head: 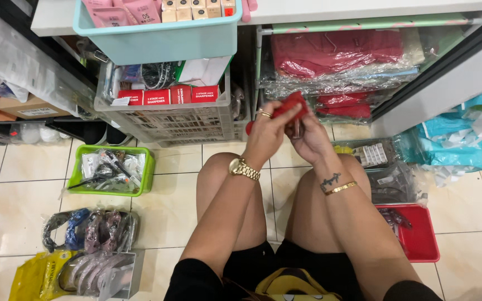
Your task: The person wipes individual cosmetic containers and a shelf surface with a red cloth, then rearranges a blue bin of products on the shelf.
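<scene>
Both hands are raised together above the knees, over the cream tiled floor [174, 206]. The left hand [264, 134], wearing a gold ring and a gold metal wristwatch [244, 168], has its fingers closed on a small red soft-looking item [291, 106], folded or bunched in shape; its exact material cannot be told. The right hand [311, 139], with a thin gold bangle [340, 188] on the wrist, is curled against the lower side of the same red item, touching it; how firmly it grips cannot be told. The item sits between the two hands, in front of the lower shelf.

Behind the hands, a grey plastic lattice crate [179, 122] stands on the floor, holding a row of small red cardboard boxes [168, 96]. Above it rests a pale blue smooth plastic bin [160, 39] with pink tubes and beige boxes. To the right, a shelf holds red folded fabric in clear crinkled plastic bags [336, 56].

Toward the floor's left edge lies a shallow green plastic tray [146, 170] of packeted small goods; nearer the lower left corner are bundles of patterned headbands in clear wrapping [93, 231] and a yellow plastic bag [34, 276]. By the right knee stands a red rectangular plastic tray [422, 239], glossy. Teal crinkled plastic packets [453, 145] lie at the right edge.
</scene>
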